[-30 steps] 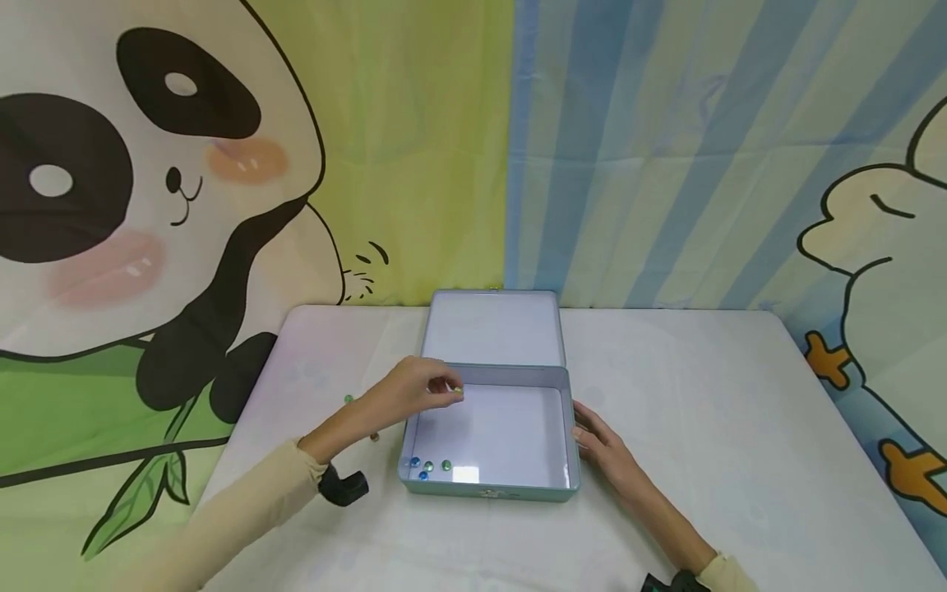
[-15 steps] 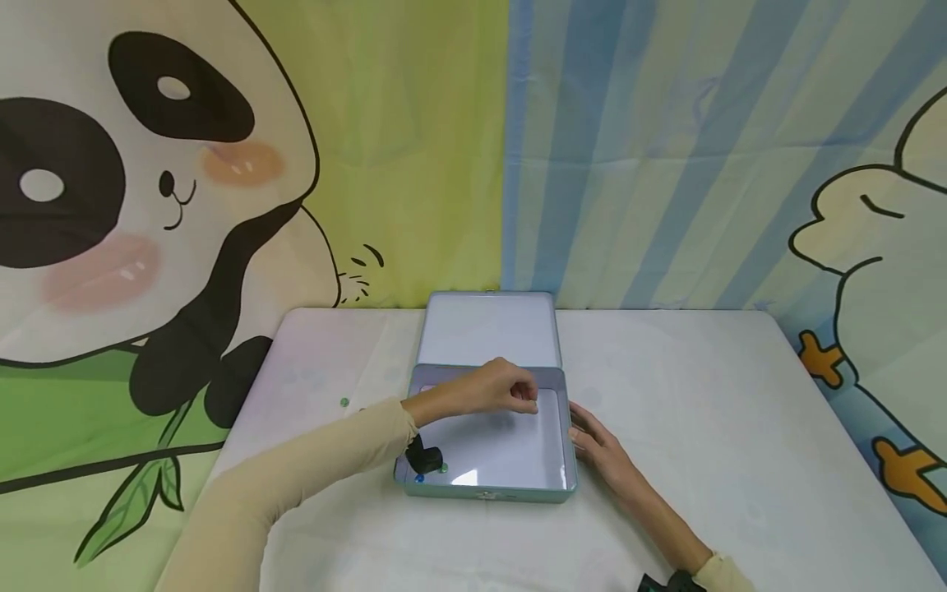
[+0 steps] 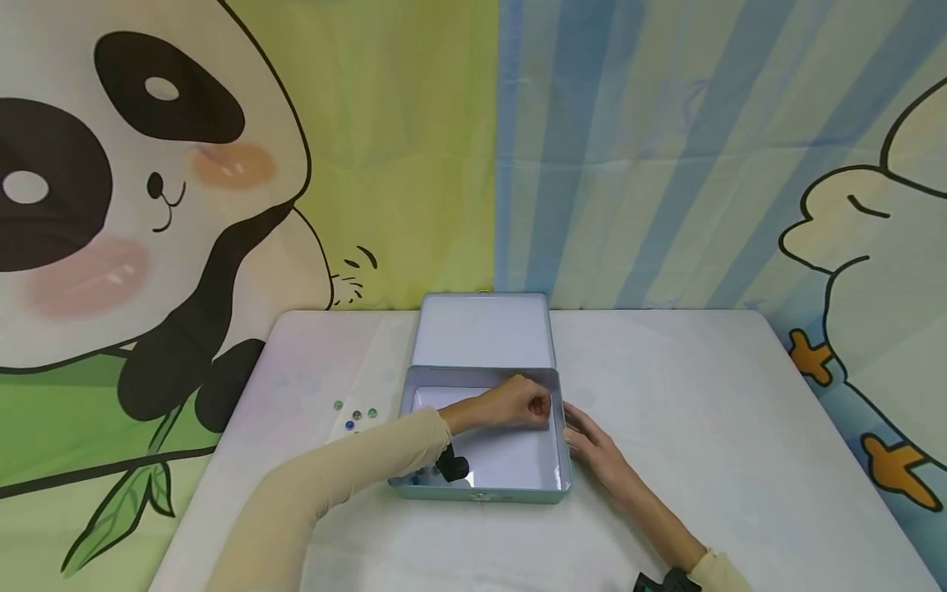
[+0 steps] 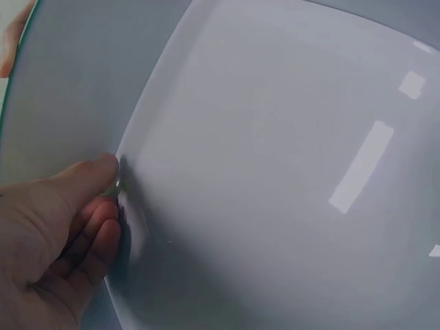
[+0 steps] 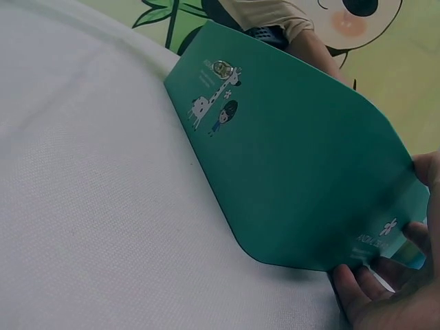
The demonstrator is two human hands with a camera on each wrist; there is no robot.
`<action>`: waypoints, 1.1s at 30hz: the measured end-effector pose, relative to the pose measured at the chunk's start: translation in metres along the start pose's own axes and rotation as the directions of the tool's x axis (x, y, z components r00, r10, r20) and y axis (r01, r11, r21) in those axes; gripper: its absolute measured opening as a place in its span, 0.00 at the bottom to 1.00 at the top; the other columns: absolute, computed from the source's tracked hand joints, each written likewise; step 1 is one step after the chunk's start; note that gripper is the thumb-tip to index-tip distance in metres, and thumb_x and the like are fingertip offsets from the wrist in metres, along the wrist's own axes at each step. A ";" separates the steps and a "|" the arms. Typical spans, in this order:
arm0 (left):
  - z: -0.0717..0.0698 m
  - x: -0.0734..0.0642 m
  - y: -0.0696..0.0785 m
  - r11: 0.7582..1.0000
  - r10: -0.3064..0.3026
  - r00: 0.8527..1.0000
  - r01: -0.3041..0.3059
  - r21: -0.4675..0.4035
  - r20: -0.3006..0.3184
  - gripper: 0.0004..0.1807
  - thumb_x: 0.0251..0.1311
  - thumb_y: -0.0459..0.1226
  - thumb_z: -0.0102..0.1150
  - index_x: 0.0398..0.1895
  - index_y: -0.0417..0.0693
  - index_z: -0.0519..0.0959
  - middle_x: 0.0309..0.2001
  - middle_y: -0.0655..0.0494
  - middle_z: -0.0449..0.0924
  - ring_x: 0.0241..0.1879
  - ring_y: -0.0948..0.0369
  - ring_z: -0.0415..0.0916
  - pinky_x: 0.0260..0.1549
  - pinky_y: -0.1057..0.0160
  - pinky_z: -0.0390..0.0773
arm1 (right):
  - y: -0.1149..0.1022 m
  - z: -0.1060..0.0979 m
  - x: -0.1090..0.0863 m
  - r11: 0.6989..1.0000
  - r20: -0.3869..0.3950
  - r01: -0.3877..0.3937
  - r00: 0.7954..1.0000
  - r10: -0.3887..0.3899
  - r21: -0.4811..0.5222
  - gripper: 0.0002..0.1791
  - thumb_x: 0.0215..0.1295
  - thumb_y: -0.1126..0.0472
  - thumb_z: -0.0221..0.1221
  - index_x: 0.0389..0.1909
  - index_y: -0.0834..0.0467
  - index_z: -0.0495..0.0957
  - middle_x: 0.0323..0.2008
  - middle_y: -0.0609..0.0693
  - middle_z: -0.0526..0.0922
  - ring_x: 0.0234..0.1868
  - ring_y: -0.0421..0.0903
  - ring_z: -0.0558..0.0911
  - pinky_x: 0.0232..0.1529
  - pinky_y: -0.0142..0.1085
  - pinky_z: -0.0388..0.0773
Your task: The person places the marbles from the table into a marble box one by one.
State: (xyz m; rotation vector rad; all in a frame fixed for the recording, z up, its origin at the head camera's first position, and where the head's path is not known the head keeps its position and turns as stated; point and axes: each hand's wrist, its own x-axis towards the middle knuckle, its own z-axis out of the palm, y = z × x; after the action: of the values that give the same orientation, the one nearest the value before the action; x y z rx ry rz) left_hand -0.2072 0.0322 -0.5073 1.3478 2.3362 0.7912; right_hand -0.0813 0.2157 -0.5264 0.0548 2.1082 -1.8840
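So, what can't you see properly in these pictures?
Head view: how many marbles sit in the box's near-left corner; the black wrist device and left sleeve get in the way.
Left wrist view: what tiny thing the left hand pinches; fingertips cover most of it.
Right wrist view: the box's lettering, too small to read; the right hand, cut off by the right edge.

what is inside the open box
The left hand pinching something small and glassy; a blue marble, near-left corner. The sleeve and black wrist camera hide anything beneath them.
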 end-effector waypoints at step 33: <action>-0.066 -0.045 0.011 0.998 -0.057 0.991 0.055 -0.019 -0.120 0.10 0.65 0.46 0.59 0.38 0.52 0.84 0.32 0.63 0.83 0.30 0.71 0.75 0.33 0.73 0.76 | 0.000 0.000 -0.001 1.000 -0.003 -0.010 1.000 0.010 -0.008 0.33 0.74 0.49 0.46 0.76 0.53 0.50 0.76 0.60 0.52 0.74 0.63 0.56 0.70 0.56 0.61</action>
State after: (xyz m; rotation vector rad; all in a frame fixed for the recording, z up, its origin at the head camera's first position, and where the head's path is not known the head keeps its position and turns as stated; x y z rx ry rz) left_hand -0.2123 -0.0223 -0.4476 1.2539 2.4434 0.8952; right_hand -0.0805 0.2156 -0.5265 0.0662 2.1137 -1.8707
